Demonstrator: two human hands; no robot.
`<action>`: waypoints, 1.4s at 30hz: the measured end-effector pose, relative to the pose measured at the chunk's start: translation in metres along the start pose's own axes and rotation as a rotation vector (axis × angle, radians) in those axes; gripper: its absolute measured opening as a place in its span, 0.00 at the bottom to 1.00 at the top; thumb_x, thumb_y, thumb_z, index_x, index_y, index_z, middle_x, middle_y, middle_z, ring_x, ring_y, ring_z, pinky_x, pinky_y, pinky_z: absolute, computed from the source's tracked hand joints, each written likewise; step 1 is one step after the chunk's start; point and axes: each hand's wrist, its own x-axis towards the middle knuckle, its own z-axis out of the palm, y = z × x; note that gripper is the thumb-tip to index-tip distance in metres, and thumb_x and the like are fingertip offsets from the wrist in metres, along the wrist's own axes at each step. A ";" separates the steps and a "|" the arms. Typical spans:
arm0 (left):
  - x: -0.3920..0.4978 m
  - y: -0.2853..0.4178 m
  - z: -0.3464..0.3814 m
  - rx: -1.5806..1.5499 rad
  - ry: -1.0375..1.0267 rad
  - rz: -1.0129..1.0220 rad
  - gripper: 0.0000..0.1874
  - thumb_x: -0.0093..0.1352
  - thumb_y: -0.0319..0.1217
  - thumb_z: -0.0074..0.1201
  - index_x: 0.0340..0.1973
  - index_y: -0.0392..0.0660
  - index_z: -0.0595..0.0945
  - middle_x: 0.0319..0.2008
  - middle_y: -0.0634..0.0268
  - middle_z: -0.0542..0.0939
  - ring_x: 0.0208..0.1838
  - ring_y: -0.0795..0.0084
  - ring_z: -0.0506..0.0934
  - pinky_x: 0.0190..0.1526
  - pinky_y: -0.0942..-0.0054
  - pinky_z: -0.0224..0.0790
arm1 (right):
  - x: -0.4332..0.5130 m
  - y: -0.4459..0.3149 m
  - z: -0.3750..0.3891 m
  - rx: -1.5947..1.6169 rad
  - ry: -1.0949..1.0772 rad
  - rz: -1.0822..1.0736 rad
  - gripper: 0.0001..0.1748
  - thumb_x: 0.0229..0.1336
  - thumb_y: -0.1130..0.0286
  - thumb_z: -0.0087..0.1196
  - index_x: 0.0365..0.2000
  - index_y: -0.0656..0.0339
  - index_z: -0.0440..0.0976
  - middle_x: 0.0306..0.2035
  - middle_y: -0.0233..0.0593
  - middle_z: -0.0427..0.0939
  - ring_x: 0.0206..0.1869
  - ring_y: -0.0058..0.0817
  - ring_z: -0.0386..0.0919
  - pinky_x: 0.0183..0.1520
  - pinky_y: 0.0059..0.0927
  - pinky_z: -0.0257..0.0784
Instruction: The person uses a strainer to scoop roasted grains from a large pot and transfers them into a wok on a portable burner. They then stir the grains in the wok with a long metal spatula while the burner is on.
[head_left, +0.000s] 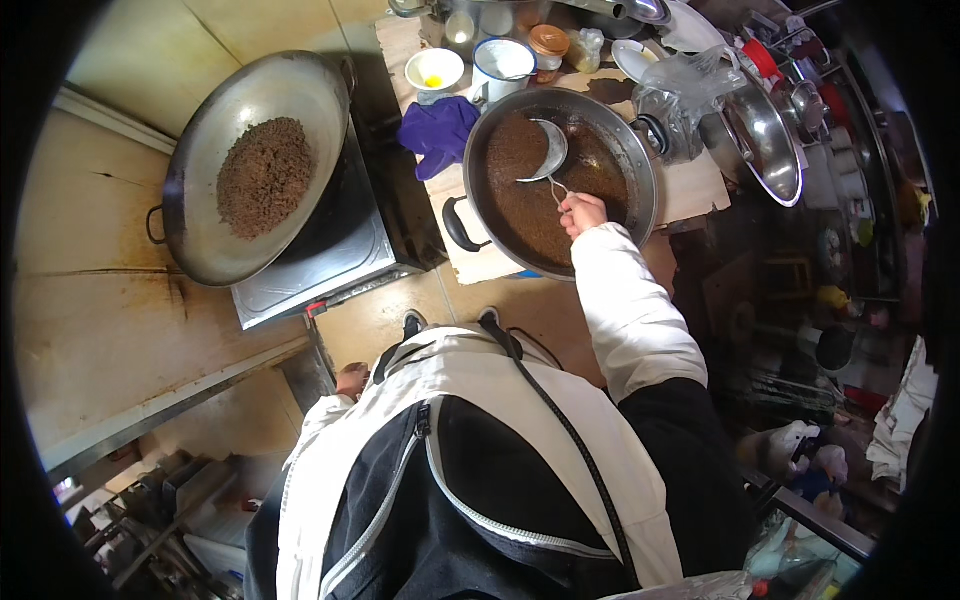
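Observation:
My right hand (582, 214) grips the thin metal handle of a ladle (555, 150) over a wide two-handled pan (649, 217). Dark brown sauce or broth (525, 217) covers the pan's floor, and part of the ladle's bowl dips into it, leaving a crescent of metal showing. Down by my left side hangs my left hand (352, 379), partly hidden by the sleeve and apron; whether its fingers are closed is unclear. To the left, a large wok (196, 172) holds a mound of crumbly brown food (266, 176), apart from both hands.
Beyond the pan stand a white bowl (435, 69) with something yellow, an enamel mug (504, 64) and a jar with an orange lid (549, 46). A purple cloth (439, 133) lies at the pan's left. At right are a plastic bag (682, 90) and a steel basin (776, 142).

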 end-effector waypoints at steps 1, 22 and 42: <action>-0.001 0.001 0.001 0.000 0.002 -0.005 0.16 0.63 0.36 0.44 0.39 0.37 0.74 0.30 0.59 0.77 0.30 0.69 0.74 0.31 0.71 0.66 | 0.002 0.004 -0.001 0.058 -0.042 0.079 0.12 0.54 0.66 0.41 0.19 0.61 0.65 0.13 0.32 0.63 0.10 0.16 0.57 0.10 0.19 0.47; 0.015 -0.020 0.054 0.197 0.055 0.033 0.19 0.60 0.41 0.46 0.37 0.38 0.76 0.35 0.55 0.77 0.41 0.62 0.74 0.44 0.72 0.63 | 0.063 -0.044 -0.215 -0.845 0.011 -0.564 0.11 0.54 0.66 0.44 0.19 0.59 0.67 0.12 0.24 0.60 0.12 0.13 0.54 0.14 0.19 0.47; -0.070 -0.061 0.070 0.066 0.184 -0.115 0.17 0.60 0.40 0.43 0.34 0.40 0.77 0.37 0.52 0.75 0.43 0.55 0.72 0.44 0.69 0.61 | 0.106 -0.062 -0.082 -0.776 -0.786 0.146 0.16 0.52 0.64 0.46 0.14 0.62 0.65 0.09 0.31 0.62 0.10 0.17 0.58 0.12 0.19 0.48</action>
